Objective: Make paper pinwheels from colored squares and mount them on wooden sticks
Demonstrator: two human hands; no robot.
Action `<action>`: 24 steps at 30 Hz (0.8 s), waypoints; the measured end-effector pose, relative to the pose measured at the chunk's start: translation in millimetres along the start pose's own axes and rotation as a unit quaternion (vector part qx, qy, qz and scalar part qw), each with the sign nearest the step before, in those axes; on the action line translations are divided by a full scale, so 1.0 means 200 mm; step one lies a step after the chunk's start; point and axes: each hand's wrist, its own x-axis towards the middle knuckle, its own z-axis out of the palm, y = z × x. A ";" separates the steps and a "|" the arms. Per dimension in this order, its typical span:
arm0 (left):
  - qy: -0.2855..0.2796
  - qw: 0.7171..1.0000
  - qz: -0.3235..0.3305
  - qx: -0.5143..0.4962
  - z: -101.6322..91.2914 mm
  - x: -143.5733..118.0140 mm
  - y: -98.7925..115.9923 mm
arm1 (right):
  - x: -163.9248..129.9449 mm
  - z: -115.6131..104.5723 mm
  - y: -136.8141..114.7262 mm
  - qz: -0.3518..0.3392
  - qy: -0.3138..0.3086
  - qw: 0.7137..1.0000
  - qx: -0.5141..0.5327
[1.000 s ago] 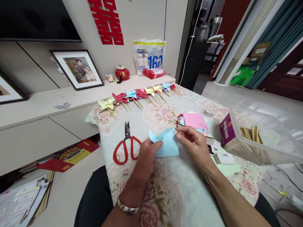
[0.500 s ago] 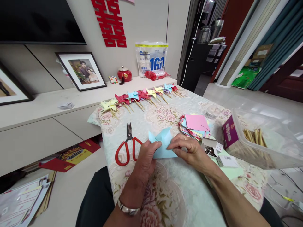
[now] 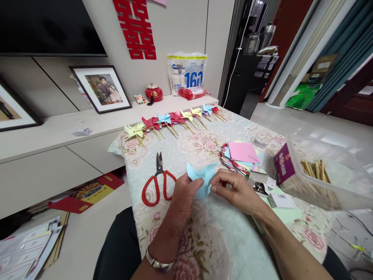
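Left hand (image 3: 184, 192) slants in from near left, thumb uppermost, gripping the blue paper (image 3: 201, 191) over the middle of the counter (image 3: 239, 237); right hand (image 3: 231, 190), angled from near right, pinches its right edge

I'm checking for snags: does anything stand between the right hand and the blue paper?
Nothing visible does: the right hand meets the blue paper at its right edge, while the left hand grips the other side. The scissors lie off to the left, not between them.
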 end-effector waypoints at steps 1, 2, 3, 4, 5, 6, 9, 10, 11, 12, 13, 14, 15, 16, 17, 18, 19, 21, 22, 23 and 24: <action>-0.003 1.000 -0.003 0.002 0.00 0.00 0.00 | 0.00 0.00 0.00 0.008 0.002 1.000 0.000; -0.004 1.000 -0.006 0.003 0.00 0.00 -0.01 | 0.00 0.01 0.00 0.017 0.004 1.000 -0.001; -0.006 1.000 -0.008 0.002 0.00 0.01 -0.01 | 0.00 0.01 0.00 0.026 0.007 1.000 -0.003; -0.009 1.000 -0.008 0.001 0.01 0.01 -0.01 | 0.00 0.01 0.00 0.036 0.009 0.999 -0.004; -0.013 1.000 -0.007 0.000 0.01 0.01 -0.01 | 0.00 0.02 0.00 0.046 0.009 0.999 -0.004; -0.017 1.000 -0.006 -0.001 0.01 0.01 -0.01 | 0.00 0.02 0.01 0.057 0.009 0.998 -0.002; -0.023 1.000 -0.005 -0.007 0.02 0.00 -0.01 | 0.01 0.02 0.01 0.089 0.012 0.996 0.014; -0.024 1.000 -0.006 -0.008 0.02 0.00 -0.01 | 0.01 0.03 0.01 0.098 0.013 0.995 0.019; -0.023 1.000 -0.008 -0.008 0.03 0.00 -0.01 | 0.01 0.03 0.00 0.106 0.015 0.994 0.022; -0.023 1.000 -0.009 -0.006 0.03 0.00 -0.01 | 0.01 0.03 0.00 0.113 0.017 0.993 0.025; -0.024 1.000 -0.011 -0.002 0.03 0.00 -0.01 | 0.01 0.03 0.00 0.120 0.019 0.992 0.026; -0.024 1.000 -0.013 0.001 0.03 0.00 -0.01 | 0.01 0.04 0.00 0.126 0.022 0.991 0.029; -0.023 1.000 -0.014 0.004 0.03 -0.01 -0.01 | 0.01 0.04 0.00 0.132 0.025 0.990 0.032; -0.022 1.000 -0.017 0.006 0.03 -0.01 -0.01 | 0.01 0.04 0.00 0.138 0.028 0.989 0.034; -0.020 1.000 -0.020 0.005 0.03 -0.01 0.00 | 0.01 0.05 0.00 0.143 0.030 0.989 0.035; -0.018 1.000 -0.024 0.002 0.03 -0.01 0.00 | 0.01 0.05 0.00 0.148 0.032 0.988 0.035; -0.016 0.999 -0.028 -0.002 0.04 -0.01 0.00 | 0.01 0.05 0.00 0.152 0.035 0.987 0.032; -0.014 0.999 -0.032 -0.009 0.04 -0.01 0.01 | 0.01 0.05 0.00 0.156 0.041 0.987 0.021; -0.013 0.999 -0.033 -0.010 0.04 -0.01 0.01 | 0.01 0.05 0.00 0.156 0.044 0.987 0.015; -0.013 0.999 -0.033 -0.010 0.05 -0.01 0.01 | 0.01 0.05 0.01 0.155 0.047 0.987 0.009; -0.014 0.999 -0.033 -0.010 0.05 -0.01 0.00 | 0.01 0.06 0.01 0.154 0.050 0.987 0.003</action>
